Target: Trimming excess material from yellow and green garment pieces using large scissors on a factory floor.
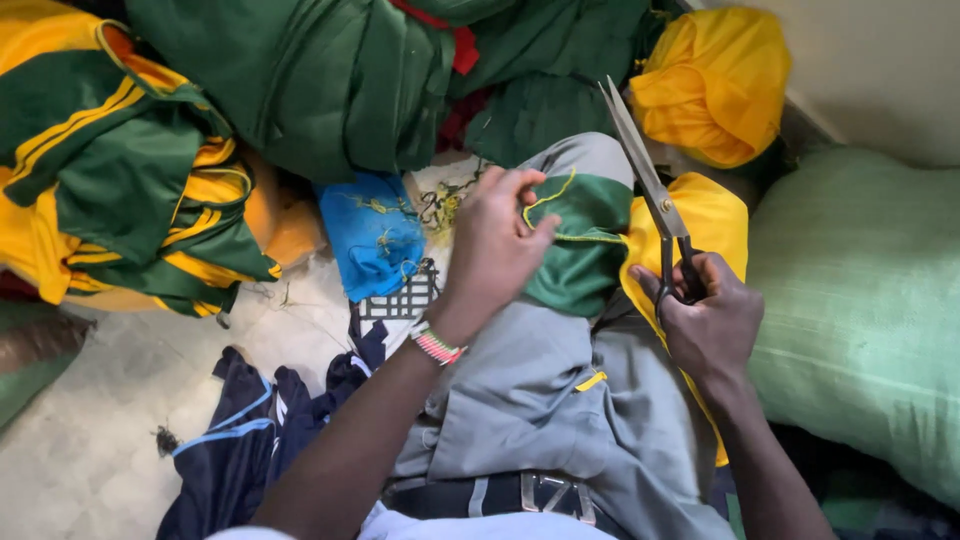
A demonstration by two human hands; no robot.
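Note:
My left hand [497, 245] pinches the edge of a green fabric piece [578, 250] with yellow piping, which lies over my grey-trousered knee [540, 390]. A striped bead bracelet [436, 344] circles that wrist. My right hand [707, 315] grips the black handles of long steel scissors [645, 180], whose blades are together and point up and away, just right of the green fabric. A yellow fabric piece [712, 215] lies under the scissors and my right hand.
Green and yellow garments [130, 170] are heaped at the left and top. A blue cloth [375, 232] and dark navy clothing [250, 430] lie on the pale floor [90, 440]. A large green woven sack [860, 310] fills the right, with a yellow bundle [715, 85] above.

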